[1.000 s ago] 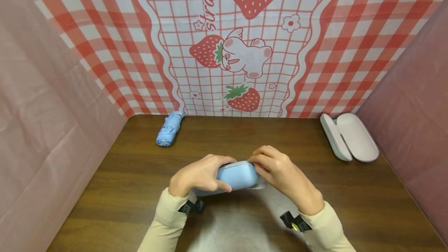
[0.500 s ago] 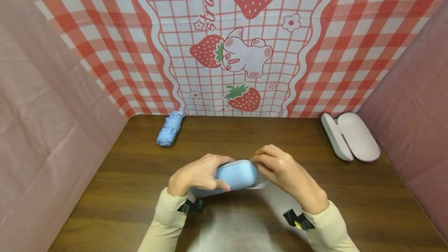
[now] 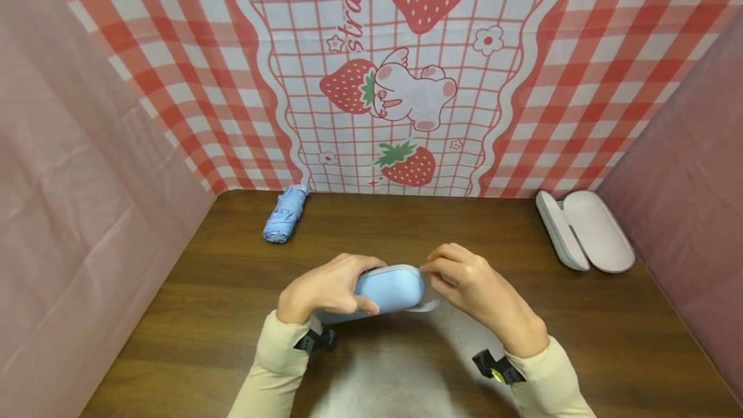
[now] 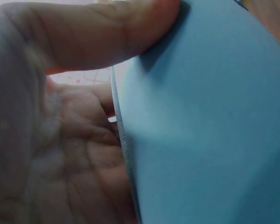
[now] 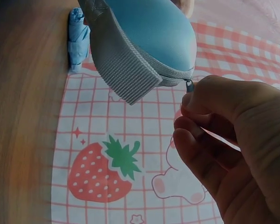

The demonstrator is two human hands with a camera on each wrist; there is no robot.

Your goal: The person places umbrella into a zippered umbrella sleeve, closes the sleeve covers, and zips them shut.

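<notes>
A light blue zippered case (image 3: 395, 289) with a rounded end is held above the table in the head view. My left hand (image 3: 331, 286) grips its left part, the thumb pressing the near face in the left wrist view, where the blue surface (image 4: 200, 121) fills much of the picture. Between thumb and index finger, my right hand (image 3: 478, 289) pinches a small dark zipper pull (image 5: 190, 86) at the case's right end. A grey woven strap (image 5: 135, 70) sticks out from that end. The far side of the case is hidden.
A folded light blue umbrella (image 3: 286, 213) lies at the back left of the brown wooden table (image 3: 232, 315). An unfolded pale glasses case (image 3: 600, 231) stands at the back right. A strawberry-print cloth (image 3: 400, 95) hangs behind, with pink cloths at both sides.
My right hand has shifted slightly right, and the case with my left hand has shifted slightly left. Both holds stay the same.
</notes>
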